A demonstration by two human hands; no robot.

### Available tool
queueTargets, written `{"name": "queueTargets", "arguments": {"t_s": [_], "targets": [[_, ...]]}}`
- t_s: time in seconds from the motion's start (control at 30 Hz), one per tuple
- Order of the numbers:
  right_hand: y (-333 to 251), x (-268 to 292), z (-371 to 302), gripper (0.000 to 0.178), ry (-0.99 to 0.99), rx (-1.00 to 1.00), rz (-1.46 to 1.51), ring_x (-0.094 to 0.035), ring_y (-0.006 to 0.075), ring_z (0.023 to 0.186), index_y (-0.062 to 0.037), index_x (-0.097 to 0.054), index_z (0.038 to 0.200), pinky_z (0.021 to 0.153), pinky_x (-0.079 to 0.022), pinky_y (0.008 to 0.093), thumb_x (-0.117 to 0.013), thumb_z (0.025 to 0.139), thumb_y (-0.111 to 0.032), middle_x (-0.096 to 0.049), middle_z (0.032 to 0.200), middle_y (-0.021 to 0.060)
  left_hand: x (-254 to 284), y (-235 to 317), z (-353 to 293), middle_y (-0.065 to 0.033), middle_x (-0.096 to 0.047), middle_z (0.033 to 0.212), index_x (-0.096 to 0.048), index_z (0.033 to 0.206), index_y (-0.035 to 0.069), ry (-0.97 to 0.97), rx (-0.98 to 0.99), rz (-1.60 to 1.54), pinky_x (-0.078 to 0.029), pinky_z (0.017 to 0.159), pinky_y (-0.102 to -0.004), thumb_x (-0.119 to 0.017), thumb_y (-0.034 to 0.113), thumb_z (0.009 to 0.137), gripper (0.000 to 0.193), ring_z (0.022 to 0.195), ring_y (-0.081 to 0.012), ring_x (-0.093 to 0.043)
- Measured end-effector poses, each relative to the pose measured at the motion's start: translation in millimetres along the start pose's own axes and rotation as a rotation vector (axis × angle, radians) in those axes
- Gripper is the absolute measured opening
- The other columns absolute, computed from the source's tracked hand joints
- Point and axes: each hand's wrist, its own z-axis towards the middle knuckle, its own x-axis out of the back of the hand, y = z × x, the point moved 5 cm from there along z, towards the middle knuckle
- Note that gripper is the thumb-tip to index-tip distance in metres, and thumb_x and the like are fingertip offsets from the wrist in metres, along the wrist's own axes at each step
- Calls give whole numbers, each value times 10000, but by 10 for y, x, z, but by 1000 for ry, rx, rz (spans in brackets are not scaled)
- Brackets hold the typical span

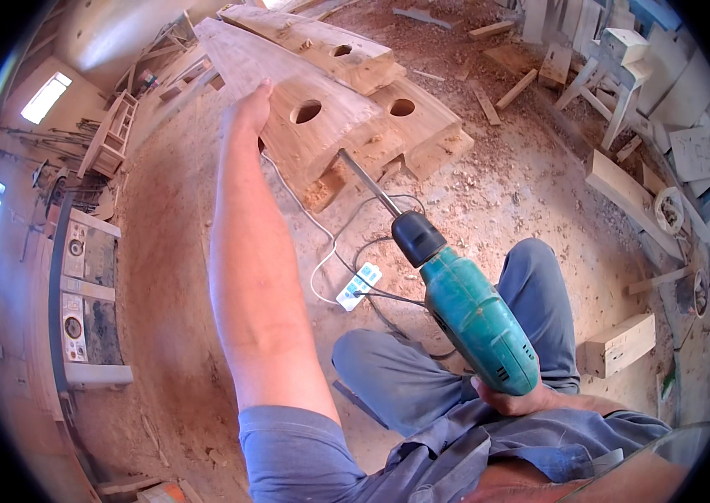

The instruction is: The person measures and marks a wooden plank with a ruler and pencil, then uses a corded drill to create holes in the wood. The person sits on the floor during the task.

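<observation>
My right hand [510, 401] is wrapped around the rear of a green power drill [479, 318] with a black chuck. Its long metal bit [370, 184] points away from me, and the tip meets the near end of a thick wooden beam [275, 84]. A round hole passes through the beam's top face. At the beam's left side, my left hand [250, 109] grips the edge, thumb on top and the other fingers mostly hidden. Wood chips [321, 193] lie at the beam's near end. Close by on the right, other beams [422, 126] bear similar round holes.
A white power strip [359, 287] with cords rests on the dusty floor before my bent knees. A short wooden block [621, 344] lies right; beyond are a long plank [633, 201] and a wooden sawhorse [611, 80]. Wooden framing [110, 134] stands far left. Shavings and offcuts litter the ground.
</observation>
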Motion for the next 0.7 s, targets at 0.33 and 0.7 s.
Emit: {"name": "queueTargets", "arguments": {"t_s": [0.33,0.7], "targets": [[15,1,8,237,35,-25,42,-637,188,761,-15,-659,993,681,-504,318,-732,770,23,-664,885,71,37,83,-95,-285,-553,1442,-646,1319,-34,45,-9,289,-388,1147,-410,-429,643,983,787,1379,-380,-517],[5,-6,34,241,31,7,28,-622,206,737,-23,-662,975,672,-492,327,-723,749,36,-647,868,66,27,131,-135,-287,-531,1461,-625,1340,-42,31,-16,348,-362,1170,-415,-431,610,992,765,1408,-386,-483]]}}
